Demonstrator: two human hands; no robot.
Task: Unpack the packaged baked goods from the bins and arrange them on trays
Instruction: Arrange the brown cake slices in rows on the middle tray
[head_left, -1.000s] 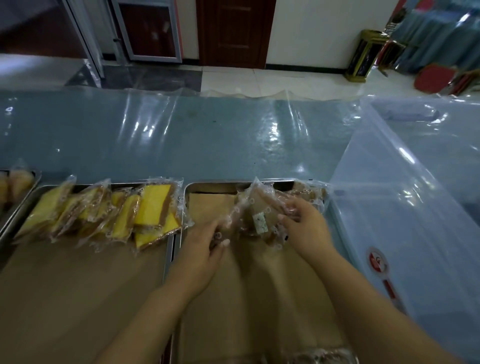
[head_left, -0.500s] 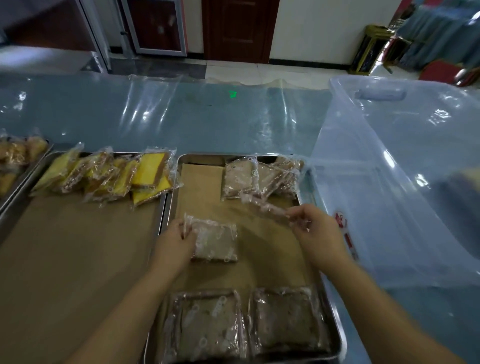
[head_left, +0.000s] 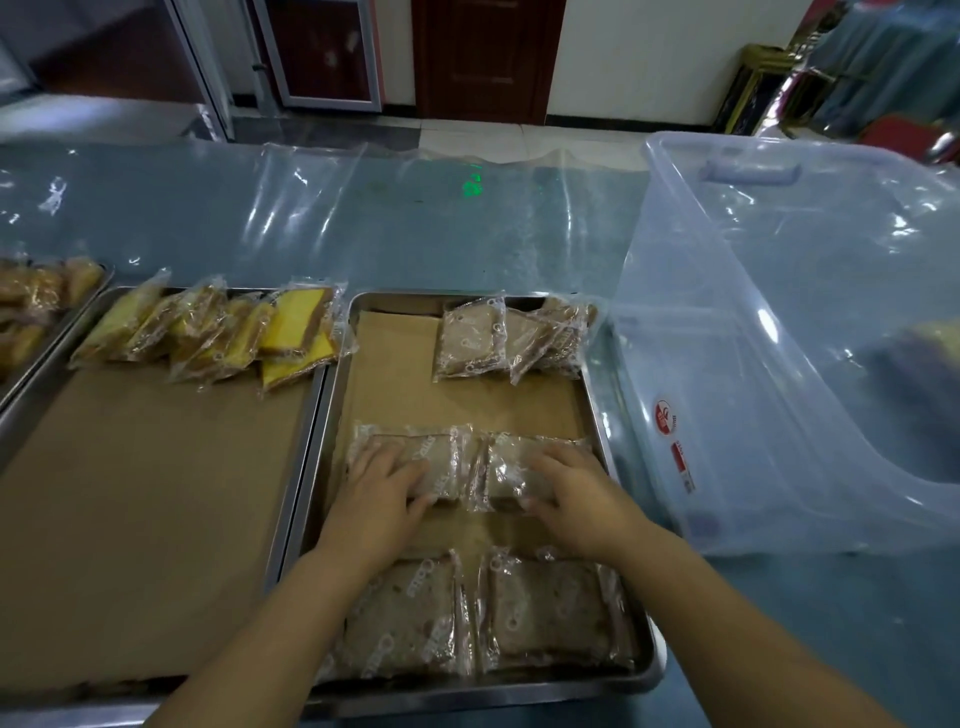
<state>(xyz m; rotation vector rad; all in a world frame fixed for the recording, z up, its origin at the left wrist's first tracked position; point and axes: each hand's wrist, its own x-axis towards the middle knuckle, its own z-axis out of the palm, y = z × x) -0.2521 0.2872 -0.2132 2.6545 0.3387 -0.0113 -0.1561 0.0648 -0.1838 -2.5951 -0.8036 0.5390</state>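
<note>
Fingers (head_left: 375, 457) of my left hand (head_left: 384, 493) are lying spread flat on one cake pack (head_left: 418, 460), my right hand (head_left: 576, 496) likewise on its neighbour (head_left: 511, 467), both at the middle of the tray (head_left: 338, 384). I'm judging light pressure best, squaring them parallel to the row (head_left: 545, 618) at the tray's near end.

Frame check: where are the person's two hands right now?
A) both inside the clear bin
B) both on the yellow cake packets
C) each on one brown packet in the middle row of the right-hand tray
C: the left hand rests on the left middle packet and the right hand on the right middle packet, inside the tray.
</note>
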